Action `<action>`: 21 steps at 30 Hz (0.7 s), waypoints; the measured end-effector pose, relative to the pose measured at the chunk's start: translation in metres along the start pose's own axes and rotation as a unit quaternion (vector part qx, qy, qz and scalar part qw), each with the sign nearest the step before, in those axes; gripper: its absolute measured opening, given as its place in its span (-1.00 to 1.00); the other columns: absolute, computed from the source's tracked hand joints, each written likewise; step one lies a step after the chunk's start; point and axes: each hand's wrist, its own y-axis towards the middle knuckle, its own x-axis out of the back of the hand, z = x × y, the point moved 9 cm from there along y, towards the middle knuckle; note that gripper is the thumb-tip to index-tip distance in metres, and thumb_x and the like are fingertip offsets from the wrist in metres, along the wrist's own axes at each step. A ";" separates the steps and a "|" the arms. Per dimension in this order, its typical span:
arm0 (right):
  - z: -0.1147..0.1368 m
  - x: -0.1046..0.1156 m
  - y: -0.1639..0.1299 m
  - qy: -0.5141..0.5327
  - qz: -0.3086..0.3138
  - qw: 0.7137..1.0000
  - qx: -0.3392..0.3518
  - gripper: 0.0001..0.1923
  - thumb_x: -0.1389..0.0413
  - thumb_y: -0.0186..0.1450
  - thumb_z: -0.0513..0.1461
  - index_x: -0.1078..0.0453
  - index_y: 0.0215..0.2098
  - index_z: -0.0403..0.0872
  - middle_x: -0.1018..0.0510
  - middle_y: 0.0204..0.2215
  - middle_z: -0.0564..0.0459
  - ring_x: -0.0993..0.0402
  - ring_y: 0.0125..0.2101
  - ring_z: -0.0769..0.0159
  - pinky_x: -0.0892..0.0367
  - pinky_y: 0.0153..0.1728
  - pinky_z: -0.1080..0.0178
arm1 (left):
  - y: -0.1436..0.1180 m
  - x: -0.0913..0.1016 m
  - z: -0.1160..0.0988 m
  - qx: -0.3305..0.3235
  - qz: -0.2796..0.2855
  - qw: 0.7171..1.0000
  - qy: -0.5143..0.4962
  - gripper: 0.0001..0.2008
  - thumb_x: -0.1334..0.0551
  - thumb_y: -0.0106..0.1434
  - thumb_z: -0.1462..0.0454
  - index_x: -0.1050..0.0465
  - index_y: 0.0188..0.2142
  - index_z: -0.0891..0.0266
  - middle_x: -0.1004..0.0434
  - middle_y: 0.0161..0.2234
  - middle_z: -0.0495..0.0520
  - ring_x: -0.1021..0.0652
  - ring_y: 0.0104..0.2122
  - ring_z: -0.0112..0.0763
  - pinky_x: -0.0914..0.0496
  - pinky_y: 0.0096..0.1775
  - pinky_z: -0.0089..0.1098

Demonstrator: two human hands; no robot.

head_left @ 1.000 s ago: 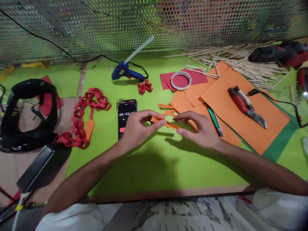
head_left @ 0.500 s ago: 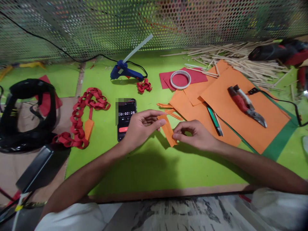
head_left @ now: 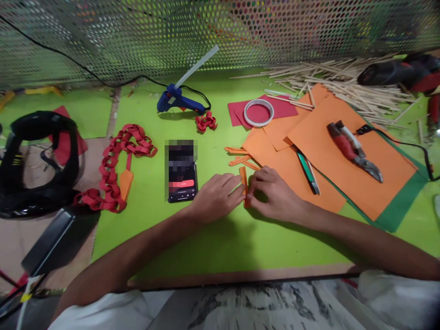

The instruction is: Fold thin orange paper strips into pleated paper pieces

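The head view shows two hands low at the frame's centre: the left hand [head_left: 216, 197] and the right hand [head_left: 275, 195], meeting over one narrow orange paper strip [head_left: 244, 176]. The strip is a slim, folded-looking band of orange card, standing nearly upright in the frame, its upper end free and its lower end hidden between the fingertips. It lies flat on the lime green mat [head_left: 220, 238], just right of the left fingertips and just left of the right ones, so it sits between the two hands. Both hands press and pinch it from either side, fingers closed on it rather than loose. Just above it lie about three more loose orange strips [head_left: 237, 156], touching the edge of a stack of orange sheets [head_left: 343, 151]; at least three sheets overlap there. One phone [head_left: 182, 176] lies just left of the left hand. In the left half of the frame runs one long red paper chain [head_left: 117, 165], and one small red chain piece [head_left: 206, 123] sits below one blue glue gun [head_left: 178, 101]. One tape roll [head_left: 258, 112] rests on red paper at upper centre right. One pair of red-handled cutters [head_left: 354, 151] lies on the orange sheets, and a heap of thin wooden sticks [head_left: 343, 87] fills the upper right.
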 end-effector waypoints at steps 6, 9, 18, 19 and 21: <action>-0.003 0.001 -0.002 -0.083 0.000 0.997 0.005 -0.88 -0.13 0.32 -0.20 -0.40 -0.35 -0.08 -0.48 -0.31 -0.06 -0.30 -0.20 0.13 -0.28 -0.12 0.04 | -0.002 -0.011 -0.007 -0.022 0.030 0.999 -0.036 -0.79 -0.15 0.46 0.24 -0.51 -0.12 0.33 -0.60 -0.04 0.26 -0.58 0.01 -0.14 -0.47 -0.09 -0.21; -0.003 0.003 -0.002 -0.120 -0.009 0.993 0.014 -0.86 -0.13 0.34 -0.16 -0.40 -0.30 -0.09 -0.47 -0.28 -0.09 -0.30 -0.17 0.09 -0.29 -0.12 0.02 | -0.004 -0.011 -0.008 -0.023 0.025 0.999 -0.038 -0.77 -0.16 0.45 0.21 -0.51 -0.13 0.34 -0.60 -0.04 0.30 -0.59 0.01 -0.09 -0.48 -0.10 -0.20; 0.010 0.022 -0.005 -0.127 -0.096 0.982 0.102 -0.84 -0.08 0.39 -0.24 -0.48 -0.14 -0.11 -0.56 -0.26 -0.08 -0.35 -0.21 0.15 -0.35 -0.17 0.09 | -0.009 -0.007 -0.018 -0.056 -0.009 0.998 -0.007 -0.71 -0.19 0.43 0.13 -0.49 -0.10 0.36 -0.61 -0.09 0.31 -0.61 -0.05 -0.09 -0.50 -0.15 -0.20; 0.008 0.023 -0.004 -0.136 -0.101 0.981 0.097 -0.83 -0.08 0.39 -0.23 -0.49 -0.13 -0.10 -0.56 -0.26 -0.08 -0.36 -0.21 0.15 -0.34 -0.17 0.08 | -0.009 -0.006 -0.019 -0.063 -0.011 0.998 -0.007 -0.70 -0.20 0.43 0.14 -0.48 -0.09 0.38 -0.60 -0.09 0.32 -0.61 -0.05 -0.08 -0.50 -0.14 -0.19; 0.002 0.023 -0.003 -0.150 -0.102 0.980 0.081 -0.82 -0.10 0.39 -0.20 -0.50 -0.12 -0.07 -0.57 -0.23 -0.08 -0.37 -0.19 0.13 -0.32 -0.16 0.05 | -0.010 -0.005 -0.021 -0.072 -0.015 0.997 -0.006 -0.70 -0.20 0.43 0.16 -0.48 -0.06 0.40 -0.60 -0.08 0.33 -0.60 -0.03 -0.07 -0.50 -0.11 -0.17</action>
